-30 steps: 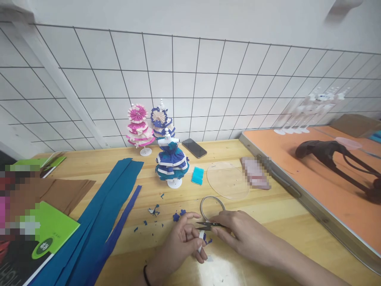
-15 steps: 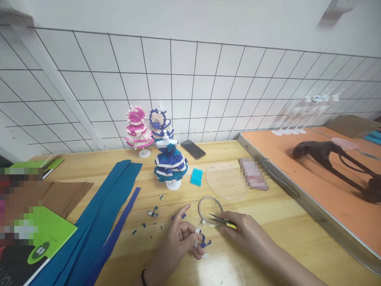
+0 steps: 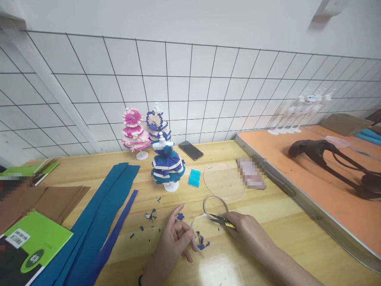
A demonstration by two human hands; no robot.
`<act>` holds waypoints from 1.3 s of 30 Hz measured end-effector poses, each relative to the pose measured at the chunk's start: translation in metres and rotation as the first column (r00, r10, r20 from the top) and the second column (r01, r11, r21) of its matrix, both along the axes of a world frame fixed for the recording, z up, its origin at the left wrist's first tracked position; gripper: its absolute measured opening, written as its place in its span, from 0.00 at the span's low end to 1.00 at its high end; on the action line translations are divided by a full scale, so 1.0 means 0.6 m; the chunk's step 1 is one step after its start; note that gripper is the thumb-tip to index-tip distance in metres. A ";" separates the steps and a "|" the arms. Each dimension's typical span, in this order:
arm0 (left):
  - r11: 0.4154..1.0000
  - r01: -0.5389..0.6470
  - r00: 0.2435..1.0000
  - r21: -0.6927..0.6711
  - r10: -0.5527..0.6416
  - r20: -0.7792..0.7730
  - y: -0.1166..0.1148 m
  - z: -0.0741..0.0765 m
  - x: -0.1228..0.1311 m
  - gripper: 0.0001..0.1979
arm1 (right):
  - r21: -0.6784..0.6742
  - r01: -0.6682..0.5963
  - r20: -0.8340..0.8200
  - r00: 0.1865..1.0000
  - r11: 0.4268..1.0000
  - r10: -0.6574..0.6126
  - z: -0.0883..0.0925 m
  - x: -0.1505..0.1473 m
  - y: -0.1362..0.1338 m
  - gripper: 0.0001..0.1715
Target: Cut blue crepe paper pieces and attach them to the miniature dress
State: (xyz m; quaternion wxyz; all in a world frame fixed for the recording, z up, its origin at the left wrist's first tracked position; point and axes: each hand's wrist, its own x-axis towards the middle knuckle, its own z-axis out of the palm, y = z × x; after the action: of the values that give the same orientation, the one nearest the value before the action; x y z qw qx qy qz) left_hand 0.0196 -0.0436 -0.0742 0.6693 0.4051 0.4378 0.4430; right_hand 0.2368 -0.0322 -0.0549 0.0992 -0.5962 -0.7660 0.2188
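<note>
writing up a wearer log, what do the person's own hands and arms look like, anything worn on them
The left hand is ungloved, with a thin black wristband at the wrist, partly cut off by the picture's edge. The right hand is ungloved too; no band or sleeve shows on its wrist or visible forearm.

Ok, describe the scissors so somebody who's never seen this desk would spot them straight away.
Start with the pale wooden table and find the person's right hand, near its front. The scissors are in that hand, pointing left beside a pale ring. Dark, pointed blades and a bright yellow patch by the fingers set them apart from that round, hollow neighbour.
</note>
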 end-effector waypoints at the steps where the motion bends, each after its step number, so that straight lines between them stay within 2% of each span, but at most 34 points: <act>1: 1.000 -0.009 1.000 0.002 0.009 -0.006 0.000 0.000 0.000 0.38 | -0.007 0.011 -0.039 0.999 1.000 -0.011 0.003 0.000 -0.003 0.13; 4: 0.999 -0.035 0.999 0.017 0.036 -0.031 -0.002 0.000 0.000 0.37 | -0.030 -0.024 -0.176 0.984 0.999 0.018 0.016 -0.003 -0.017 0.13; 6: 0.998 -0.048 0.998 0.030 0.049 -0.046 -0.003 0.001 0.000 0.37 | -0.042 -0.082 -0.201 0.977 0.996 0.072 0.023 -0.002 -0.028 0.14; 12: 0.995 -0.092 0.995 0.048 0.094 -0.040 -0.006 0.012 -0.001 0.33 | -0.002 -0.152 -0.020 0.988 0.988 0.152 0.013 0.022 -0.052 0.12; 15: 0.968 -0.237 0.968 0.081 0.242 -0.059 -0.006 0.019 -0.004 0.31 | 0.055 -0.233 0.069 0.971 0.971 0.230 0.006 0.028 -0.053 0.15; 17: 0.922 -0.375 0.922 0.097 0.382 -0.063 -0.007 0.026 -0.006 0.29 | 0.100 -0.266 0.089 0.962 0.959 0.257 0.009 0.023 -0.051 0.16; 20: 0.841 -0.529 0.842 0.111 0.537 -0.049 -0.007 0.037 -0.009 0.26 | 0.193 -0.281 0.048 0.960 0.940 0.277 0.019 0.002 -0.040 0.14; 22: 0.804 -0.583 0.807 0.116 0.590 -0.037 -0.007 0.043 -0.010 0.26 | 0.248 -0.277 0.003 0.959 0.928 0.285 0.025 -0.019 -0.028 0.11; 26: 0.765 -0.632 0.770 0.128 0.638 -0.007 -0.007 0.047 -0.011 0.23 | 0.281 -0.272 -0.032 0.956 0.920 0.292 0.022 -0.070 0.010 0.11; 29: 0.753 -0.641 0.761 0.148 0.648 -0.001 -0.007 0.048 -0.012 0.21 | 0.290 -0.280 0.007 0.957 0.915 0.290 0.008 -0.106 0.042 0.14; 31: 0.753 -0.639 0.761 0.156 0.648 -0.010 -0.006 0.047 -0.013 0.21 | 0.282 -0.293 0.046 0.955 0.913 0.292 -0.002 -0.120 0.057 0.12; 34: 0.756 -0.636 0.763 0.157 0.646 -0.024 -0.004 0.047 -0.016 0.21 | 0.272 -0.323 0.063 0.946 0.906 0.318 -0.009 -0.123 0.064 0.11; 39: 0.773 -0.621 0.777 0.133 0.629 -0.033 0.001 0.042 -0.017 0.18 | 0.265 -0.379 0.018 0.921 0.887 0.389 -0.004 -0.101 0.051 0.13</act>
State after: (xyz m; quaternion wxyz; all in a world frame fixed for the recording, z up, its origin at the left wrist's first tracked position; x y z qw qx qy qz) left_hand 0.0092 -0.0427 -0.0492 0.4428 0.2907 0.5465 0.6487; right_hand 0.1760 -0.0017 -0.0574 0.1460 -0.4105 -0.8890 0.1410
